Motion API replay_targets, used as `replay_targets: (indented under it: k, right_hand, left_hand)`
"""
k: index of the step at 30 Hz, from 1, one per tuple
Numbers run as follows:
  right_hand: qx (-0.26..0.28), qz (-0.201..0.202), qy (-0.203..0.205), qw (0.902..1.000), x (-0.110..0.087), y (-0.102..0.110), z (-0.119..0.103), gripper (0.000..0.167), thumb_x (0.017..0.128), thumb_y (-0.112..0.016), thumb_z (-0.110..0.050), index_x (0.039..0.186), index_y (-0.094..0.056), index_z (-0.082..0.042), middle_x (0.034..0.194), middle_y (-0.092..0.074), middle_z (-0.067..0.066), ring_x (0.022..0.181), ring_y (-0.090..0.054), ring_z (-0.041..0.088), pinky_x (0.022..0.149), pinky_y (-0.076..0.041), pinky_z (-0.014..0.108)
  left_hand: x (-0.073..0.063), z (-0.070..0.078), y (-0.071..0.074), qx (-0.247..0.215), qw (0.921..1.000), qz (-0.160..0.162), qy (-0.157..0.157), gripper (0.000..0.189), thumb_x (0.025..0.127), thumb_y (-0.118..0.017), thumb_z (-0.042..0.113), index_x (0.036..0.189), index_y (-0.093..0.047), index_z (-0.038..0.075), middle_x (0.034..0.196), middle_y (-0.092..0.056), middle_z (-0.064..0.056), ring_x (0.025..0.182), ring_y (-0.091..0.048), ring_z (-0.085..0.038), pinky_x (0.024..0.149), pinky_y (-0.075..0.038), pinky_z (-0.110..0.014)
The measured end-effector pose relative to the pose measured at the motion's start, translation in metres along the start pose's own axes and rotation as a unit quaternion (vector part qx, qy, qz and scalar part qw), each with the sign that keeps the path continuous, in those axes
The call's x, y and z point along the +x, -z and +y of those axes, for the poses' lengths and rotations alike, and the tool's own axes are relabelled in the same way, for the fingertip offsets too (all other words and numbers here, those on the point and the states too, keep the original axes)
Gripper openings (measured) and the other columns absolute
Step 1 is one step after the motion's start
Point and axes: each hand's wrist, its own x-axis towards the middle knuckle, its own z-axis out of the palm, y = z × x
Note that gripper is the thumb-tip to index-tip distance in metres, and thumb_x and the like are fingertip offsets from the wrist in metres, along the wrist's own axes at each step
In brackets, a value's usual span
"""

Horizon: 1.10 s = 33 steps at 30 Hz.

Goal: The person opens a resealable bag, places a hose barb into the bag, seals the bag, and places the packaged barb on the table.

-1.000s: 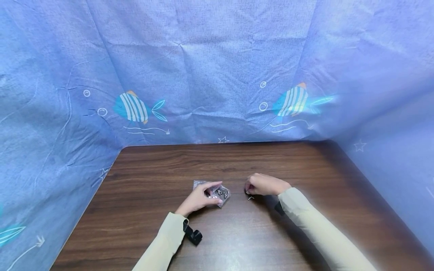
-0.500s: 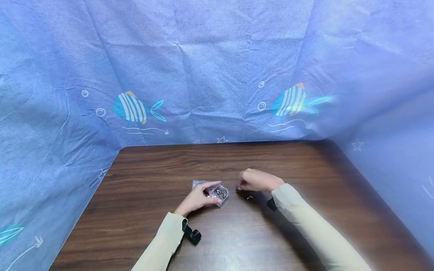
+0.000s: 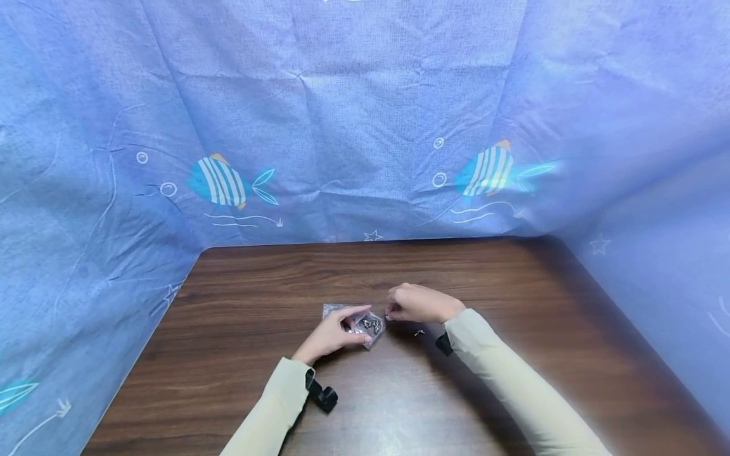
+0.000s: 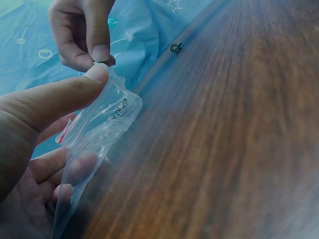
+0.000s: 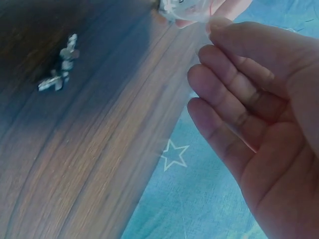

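Note:
My left hand (image 3: 326,335) holds a clear plastic zip bag (image 4: 102,132) on the table, its thumb and fingers spread around the bag's mouth. Several small metal screws (image 3: 373,325) show inside the bag. Close to the bag's right side, my right hand (image 3: 421,304) pinches with thumb and forefinger. Between those fingertips, a tiny screw-like piece (image 4: 100,62) is mostly hidden in the left wrist view. A few loose screws (image 5: 64,67) lie on the table below the right hand.
The brown wooden table (image 3: 256,272) stretches around both hands. Blue fish-print cloth (image 3: 365,126) hangs behind its far edge and along both sides. A black wrist strap with a camera (image 3: 325,398) sits at the left cuff.
My right hand has lifted from the loose screws and moved left to the bag's opening, fingertips pinched. The left hand and the bag have stayed in place.

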Motion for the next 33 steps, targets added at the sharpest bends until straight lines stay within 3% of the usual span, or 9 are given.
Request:
replay_targets:
  k: [9, 19, 33]
  right_hand:
    - [0.000, 0.014, 0.005, 0.9999, 0.010, -0.001, -0.006, 0.006, 0.088, -0.068, -0.017, 0.088, -0.073, -0.014, 0.085, -0.066, -0.006, 0.079, -0.062, 0.007, 0.075, -0.051, 0.022]
    - [0.015, 0.013, 0.031, 0.9993, 0.016, -0.002, -0.012, 0.007, 0.089, -0.067, -0.013, 0.090, -0.073, -0.011, 0.083, -0.063, -0.007, 0.078, -0.058, 0.006, 0.075, -0.049, 0.023]
    - [0.013, 0.016, 0.033, 0.9992, 0.019, -0.004, -0.014, 0.009, 0.089, -0.067, -0.016, 0.092, -0.074, -0.010, 0.087, -0.066, -0.005, 0.082, -0.061, 0.008, 0.079, -0.050, 0.025]
  left_hand:
    - [0.001, -0.001, 0.001, -0.005, 1.0000, 0.002, 0.005, 0.063, 0.078, -0.080, 0.033, 0.136, -0.056, 0.021, 0.106, -0.062, 0.000, 0.086, -0.052, -0.013, 0.074, -0.044, -0.024]
    - [0.002, -0.002, 0.000, -0.013, 0.9999, -0.002, -0.002, 0.063, 0.079, -0.080, 0.030, 0.136, -0.056, 0.018, 0.105, -0.064, -0.004, 0.086, -0.053, -0.016, 0.072, -0.044, -0.023]
    - [0.001, 0.001, 0.001, -0.008, 0.9999, 0.001, 0.006, 0.063, 0.078, -0.080, 0.034, 0.136, -0.056, 0.022, 0.101, -0.063, 0.001, 0.085, -0.052, -0.013, 0.071, -0.044, -0.024]
